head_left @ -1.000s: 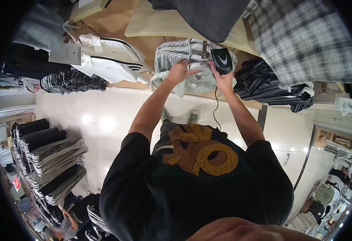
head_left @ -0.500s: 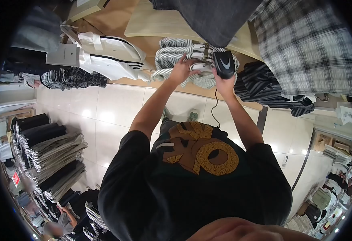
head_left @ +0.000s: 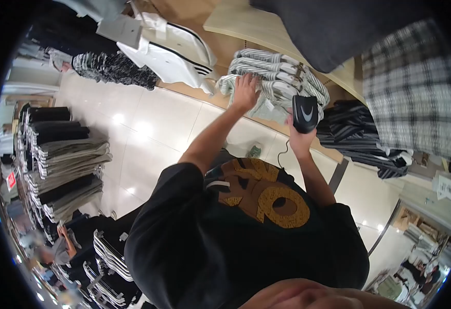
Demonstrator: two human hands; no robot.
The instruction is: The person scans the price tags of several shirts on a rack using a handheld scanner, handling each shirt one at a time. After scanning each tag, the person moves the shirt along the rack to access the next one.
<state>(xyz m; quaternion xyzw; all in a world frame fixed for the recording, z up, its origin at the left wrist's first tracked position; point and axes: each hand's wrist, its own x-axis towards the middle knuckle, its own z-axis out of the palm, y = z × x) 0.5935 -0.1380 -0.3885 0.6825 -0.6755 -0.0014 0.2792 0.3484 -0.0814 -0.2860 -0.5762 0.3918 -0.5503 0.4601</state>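
Note:
My right hand (head_left: 301, 140) is wrapped round a black barcode scanner (head_left: 305, 114) with a pale curved mark on its top. A thin black cord (head_left: 283, 154) hangs from below it. Just beyond the scanner is a stack of folded white garments with grey-green stripes (head_left: 266, 64). My left hand (head_left: 246, 92) rests on the near left part of this stack, fingers stretched out and slightly apart; its fingertips touch the cloth. A small whitish tag (head_left: 270, 105) shows on clear wrapping at the stack's near side.
White garments with black stripes (head_left: 179, 46) hang at left. Dark striped clothes (head_left: 346, 131) lie right of the stack, below a hanging plaid garment (head_left: 416, 87). A dark grey garment (head_left: 318, 31) hangs above. Racks of trousers (head_left: 66, 154) and another person (head_left: 61, 250) are at lower left.
The view has turned, so the shelf sits further right. My right hand has drawn the scanner back towards me from the stack. My left hand has moved off a garment's neckline onto its striped cloth.

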